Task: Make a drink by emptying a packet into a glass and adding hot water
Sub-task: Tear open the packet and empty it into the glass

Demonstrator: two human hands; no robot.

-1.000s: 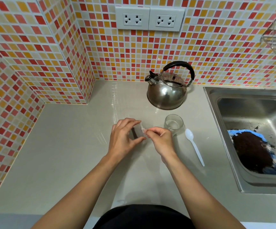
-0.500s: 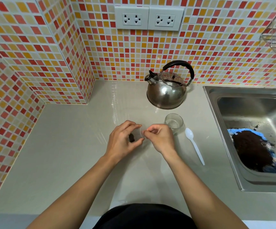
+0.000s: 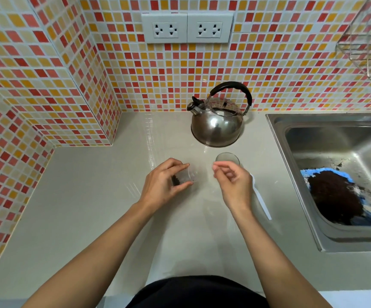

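Observation:
My left hand [image 3: 164,185] grips a small clear packet [image 3: 185,177] with dark granules at its left end, held just above the counter. My right hand [image 3: 233,183] hovers apart from the packet, thumb and forefinger pinched together; I see nothing clearly between them. An empty clear glass [image 3: 227,157] stands upright on the counter just beyond my right hand's fingertips. The steel kettle [image 3: 216,127] with a black handle sits behind the glass, near the tiled wall.
A white plastic spoon [image 3: 262,202] lies right of my right hand, partly hidden by it. The steel sink [image 3: 295,196] on the right holds a blue cloth [image 3: 313,173] heaped with dark grounds. A tiled corner juts out at left; sockets [image 3: 186,27] are above.
My hands were together on the packet; now the right hand has pulled away to the right toward the glass, while the left keeps the packet.

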